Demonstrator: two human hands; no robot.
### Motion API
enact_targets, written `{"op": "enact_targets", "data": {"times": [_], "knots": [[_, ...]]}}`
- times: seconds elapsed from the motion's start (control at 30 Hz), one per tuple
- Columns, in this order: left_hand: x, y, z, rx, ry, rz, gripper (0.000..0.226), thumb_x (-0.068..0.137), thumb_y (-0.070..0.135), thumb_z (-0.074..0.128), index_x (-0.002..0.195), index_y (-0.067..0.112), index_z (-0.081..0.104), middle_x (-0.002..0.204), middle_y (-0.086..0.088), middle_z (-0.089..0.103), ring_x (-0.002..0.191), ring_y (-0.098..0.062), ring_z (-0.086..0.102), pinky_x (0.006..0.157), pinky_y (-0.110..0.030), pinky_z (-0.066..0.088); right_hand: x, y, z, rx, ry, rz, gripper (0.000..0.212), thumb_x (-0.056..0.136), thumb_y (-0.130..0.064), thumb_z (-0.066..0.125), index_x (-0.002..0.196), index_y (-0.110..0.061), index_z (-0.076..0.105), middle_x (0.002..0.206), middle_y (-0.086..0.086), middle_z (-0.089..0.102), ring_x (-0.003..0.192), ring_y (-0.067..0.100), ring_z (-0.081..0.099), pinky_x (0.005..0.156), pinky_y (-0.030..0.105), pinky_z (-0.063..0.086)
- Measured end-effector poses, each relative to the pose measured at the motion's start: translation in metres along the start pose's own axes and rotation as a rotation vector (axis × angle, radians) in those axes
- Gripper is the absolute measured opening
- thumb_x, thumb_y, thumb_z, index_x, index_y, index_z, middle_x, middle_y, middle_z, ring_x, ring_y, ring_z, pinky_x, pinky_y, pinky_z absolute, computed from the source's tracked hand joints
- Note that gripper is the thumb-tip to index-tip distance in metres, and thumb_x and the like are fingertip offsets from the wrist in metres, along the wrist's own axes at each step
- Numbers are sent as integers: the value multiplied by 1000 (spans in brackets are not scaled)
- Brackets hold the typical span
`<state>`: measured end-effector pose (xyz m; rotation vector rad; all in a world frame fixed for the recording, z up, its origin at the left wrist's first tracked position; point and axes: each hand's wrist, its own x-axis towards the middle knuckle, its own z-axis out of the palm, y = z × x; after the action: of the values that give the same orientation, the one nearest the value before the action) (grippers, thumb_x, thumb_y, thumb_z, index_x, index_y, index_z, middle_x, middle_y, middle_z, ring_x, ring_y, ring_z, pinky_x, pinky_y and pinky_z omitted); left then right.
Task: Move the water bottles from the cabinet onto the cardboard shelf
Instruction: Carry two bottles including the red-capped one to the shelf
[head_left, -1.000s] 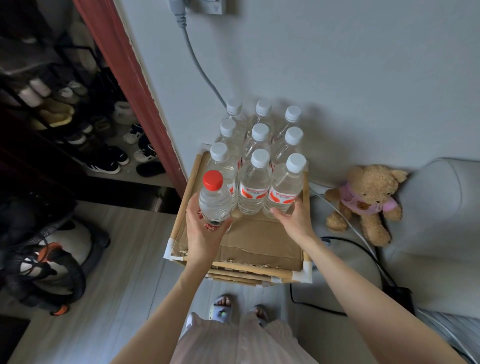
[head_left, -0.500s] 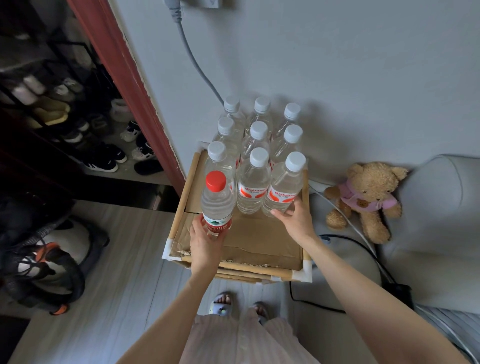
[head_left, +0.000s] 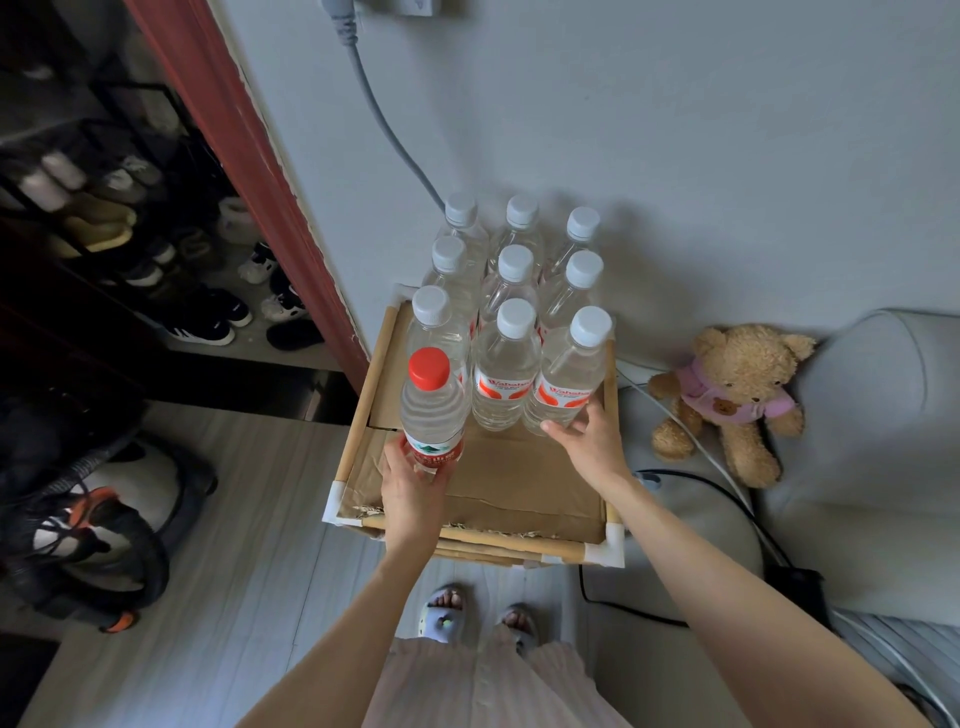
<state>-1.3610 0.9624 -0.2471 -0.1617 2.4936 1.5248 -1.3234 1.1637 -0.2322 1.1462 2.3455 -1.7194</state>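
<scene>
A cardboard shelf (head_left: 519, 488) with tube rails and white corner joints stands against the wall. Several clear water bottles with white caps (head_left: 506, 364) stand on it in three rows. In front of the left column stands a red-capped bottle (head_left: 432, 410), upright, with my left hand (head_left: 413, 483) wrapped around its base. My right hand (head_left: 589, 441) touches the lower part of the front-right white-capped bottle (head_left: 569, 379) with its fingers spread. The cabinet is not in view.
A teddy bear (head_left: 727, 395) sits right of the shelf against a grey sofa (head_left: 883, 467). Cables run down the wall and across the floor. A red door frame (head_left: 249, 171), a shoe rack (head_left: 130, 249) and a vacuum cleaner (head_left: 93, 525) are at left. My slippered feet (head_left: 478, 618) stand below the shelf.
My left hand has slid down from the red-capped bottle's middle to its base as the bottle came down onto the shelf. My right hand stays at the front-right bottle.
</scene>
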Motion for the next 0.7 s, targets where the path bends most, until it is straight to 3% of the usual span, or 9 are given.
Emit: {"op": "enact_targets", "data": {"times": [0.23,0.4,0.57,0.7], "knots": [[2,7,-4,19,-70,-9,63,71,23,76,120,14,37,118,-6,46,115,-25,46,95,-42,43,-5,-3,0,21,-35,36,69,78,-28,70,135,-20,33,138,0,48,125,18,46,106,41,36],[3,3,-25,293,-113,74,78,75,32,69,137,15,25,133,-12,39,125,-28,34,101,-40,33,-20,4,-4,-228,-101,4,79,80,-36,66,142,-18,21,149,3,32,136,23,31,110,40,28],[-34,-14,-65,579,6,279,69,80,37,63,136,16,30,141,-14,37,134,-36,28,107,-54,30,-56,18,-8,-564,-142,-332,71,85,-39,59,142,-17,23,148,5,31,137,19,27,111,33,25],[-88,-36,-93,741,38,159,66,85,55,44,140,25,24,150,-13,25,140,-34,16,114,-52,13,-77,19,4,-786,-371,-682,73,85,-44,54,144,-18,19,153,6,20,141,21,19,115,36,18]]}}
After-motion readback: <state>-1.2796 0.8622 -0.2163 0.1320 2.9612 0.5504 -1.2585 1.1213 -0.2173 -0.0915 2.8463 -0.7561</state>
